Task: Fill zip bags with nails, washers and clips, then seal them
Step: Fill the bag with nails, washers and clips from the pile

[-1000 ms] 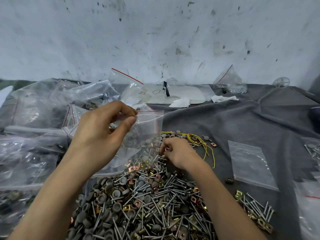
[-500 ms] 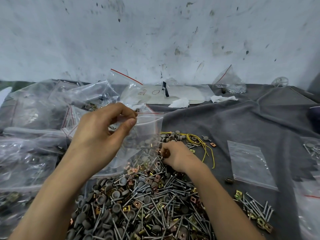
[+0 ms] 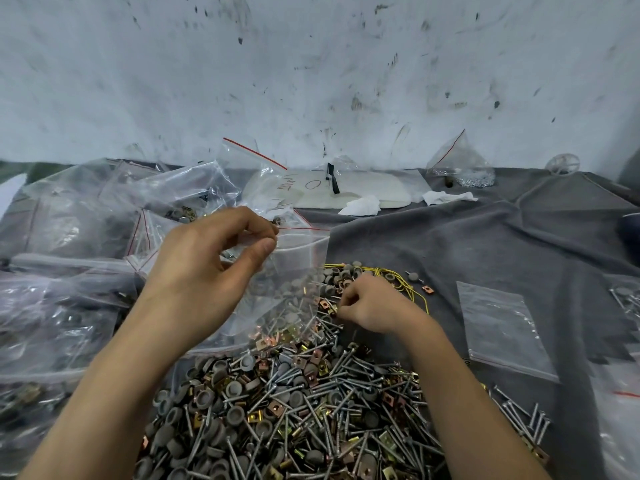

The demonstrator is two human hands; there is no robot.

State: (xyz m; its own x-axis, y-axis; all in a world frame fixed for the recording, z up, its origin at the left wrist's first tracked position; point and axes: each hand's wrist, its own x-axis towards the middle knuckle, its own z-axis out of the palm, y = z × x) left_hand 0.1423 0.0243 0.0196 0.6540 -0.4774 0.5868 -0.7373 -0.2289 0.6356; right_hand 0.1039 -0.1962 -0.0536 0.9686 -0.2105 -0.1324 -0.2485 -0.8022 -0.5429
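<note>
1. The zip bag (image 3: 294, 268) is clear plastic with a red line along its mouth. A few copper-coloured clips and small parts show through its lower part.
2. The bag is held up with its mouth uppermost, facing up. Its long axis runs from the mouth down towards the near left. The bottom edge rests on the far side of the pile (image 3: 294, 410).
3. The left hand (image 3: 204, 268) pinches the left end of the bag's mouth between thumb and forefinger, with the other fingers curled behind. The bag hangs below and to the right of this hand.
4. The right hand (image 3: 374, 306) is low on the far right edge of the pile, just right of the bag's lower part. Its fingers are curled down among the parts. Whether they hold anything cannot be told.
5. The pile lies on the desk (image 3: 485, 244), which is covered with grey cloth, between and under both forearms. It is a mix of steel nails (image 3: 346, 372), grey round washers (image 3: 235, 389) and brass and copper clips (image 3: 273, 408).
6. An empty zip bag (image 3: 502, 330) lies flat on the cloth, right of the right hand and apart from it.
7. Filled bags (image 3: 69, 237) are heaped at the left. A loop of yellow wire (image 3: 398, 275) lies just beyond the right hand.
</note>
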